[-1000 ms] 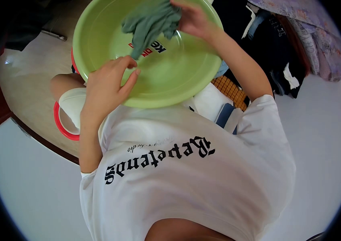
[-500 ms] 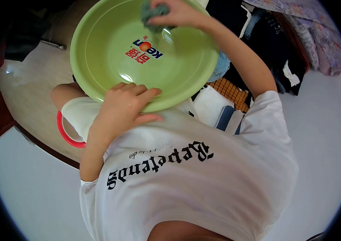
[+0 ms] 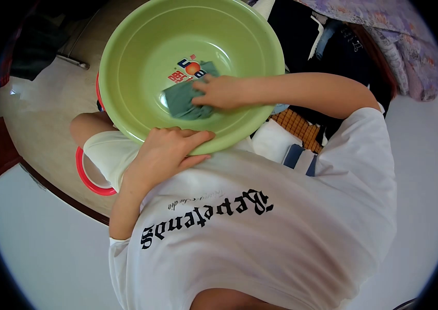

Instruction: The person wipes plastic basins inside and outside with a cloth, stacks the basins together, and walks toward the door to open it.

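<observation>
A large light-green plastic basin (image 3: 141, 31) with a printed logo on its bottom rests tilted against my lap. My left hand (image 3: 165, 155) grips its near rim, fingers over the edge and thumb on the outside. Inside the basin, my right hand (image 3: 224, 94) presses on a grey-green cloth (image 3: 185, 101), which is partly spread on the bottom. The cloth covers part of the logo. My right fingers are bent onto the cloth and slightly blurred.
A red-rimmed tub (image 3: 94, 178) stands on the floor by my left leg. To the right lie dark clothes (image 3: 301, 46), a white folded cloth (image 3: 276, 140) and a brown woven mat (image 3: 296, 126). Purple floral fabric (image 3: 379, 20) hangs at the far right.
My right hand has moved from the basin's far wall down to its bottom, and the bunched cloth has spread out. My left hand stays on the rim; the basin shifts slightly in view.
</observation>
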`<state>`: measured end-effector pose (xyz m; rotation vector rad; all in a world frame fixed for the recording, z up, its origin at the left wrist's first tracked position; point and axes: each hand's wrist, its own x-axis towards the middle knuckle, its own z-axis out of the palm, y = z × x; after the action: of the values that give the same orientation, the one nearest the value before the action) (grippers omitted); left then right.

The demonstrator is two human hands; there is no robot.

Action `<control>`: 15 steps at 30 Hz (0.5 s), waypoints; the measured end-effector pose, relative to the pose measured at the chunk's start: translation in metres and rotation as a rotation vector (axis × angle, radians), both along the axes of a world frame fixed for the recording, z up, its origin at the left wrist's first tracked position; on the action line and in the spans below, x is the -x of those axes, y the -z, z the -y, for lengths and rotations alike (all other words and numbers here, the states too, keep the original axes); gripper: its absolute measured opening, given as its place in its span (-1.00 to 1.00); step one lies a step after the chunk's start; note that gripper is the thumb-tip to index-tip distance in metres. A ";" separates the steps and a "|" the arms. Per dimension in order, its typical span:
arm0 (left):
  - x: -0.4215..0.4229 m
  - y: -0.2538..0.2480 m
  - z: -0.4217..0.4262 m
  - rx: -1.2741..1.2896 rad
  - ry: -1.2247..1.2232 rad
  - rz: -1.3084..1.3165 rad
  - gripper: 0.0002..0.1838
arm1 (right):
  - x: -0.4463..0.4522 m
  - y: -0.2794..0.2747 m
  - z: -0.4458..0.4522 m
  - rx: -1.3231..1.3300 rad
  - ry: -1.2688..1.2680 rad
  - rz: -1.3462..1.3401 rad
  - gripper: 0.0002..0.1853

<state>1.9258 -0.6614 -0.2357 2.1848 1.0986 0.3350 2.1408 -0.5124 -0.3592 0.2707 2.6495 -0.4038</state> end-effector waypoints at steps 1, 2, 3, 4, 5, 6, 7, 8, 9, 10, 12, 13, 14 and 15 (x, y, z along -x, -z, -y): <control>0.001 0.001 0.000 -0.001 -0.003 0.001 -0.60 | -0.003 -0.007 -0.008 -0.001 -0.003 0.001 -0.44; 0.001 0.001 0.000 -0.022 -0.001 0.006 -0.60 | -0.006 -0.015 -0.018 -0.027 0.130 0.166 -0.37; 0.001 0.002 0.000 -0.045 0.000 0.009 -0.60 | -0.005 -0.019 -0.030 -0.054 0.264 0.330 -0.30; 0.001 0.002 -0.001 -0.046 -0.003 0.010 -0.60 | -0.003 -0.009 -0.044 -0.056 0.260 0.331 -0.30; 0.001 0.002 -0.001 -0.062 0.004 -0.001 -0.60 | -0.004 0.009 -0.061 -0.004 0.449 0.284 -0.27; 0.000 0.002 -0.002 -0.079 0.012 -0.013 -0.60 | -0.004 0.025 -0.075 0.048 0.637 0.235 -0.23; 0.000 0.003 -0.003 -0.081 0.010 -0.013 -0.60 | -0.001 0.038 -0.086 0.045 0.635 0.235 -0.23; -0.002 0.006 -0.002 -0.090 0.013 -0.012 -0.60 | 0.006 0.053 -0.094 0.018 0.764 0.195 -0.23; -0.001 0.007 -0.003 -0.101 0.017 -0.013 -0.59 | 0.017 0.057 -0.099 -0.009 0.893 0.151 -0.23; -0.001 0.007 -0.004 -0.103 0.015 -0.017 -0.59 | 0.025 0.060 -0.102 -0.009 0.891 0.146 -0.23; -0.002 0.005 -0.004 -0.111 0.026 -0.021 -0.59 | 0.043 0.066 -0.105 -0.080 0.984 0.020 -0.26; -0.002 0.006 -0.005 -0.110 0.022 -0.024 -0.59 | 0.056 0.061 -0.104 -0.078 0.981 0.017 -0.26; -0.003 0.007 -0.006 -0.121 0.038 -0.036 -0.59 | 0.070 0.055 -0.103 -0.069 1.006 -0.012 -0.29; -0.004 0.007 -0.007 -0.132 0.056 -0.046 -0.59 | 0.083 0.048 -0.100 -0.061 1.033 -0.039 -0.33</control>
<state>1.9294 -0.6543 -0.2429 2.3456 1.0643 0.3417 2.0574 -0.4126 -0.4070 1.6623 2.3456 -0.6217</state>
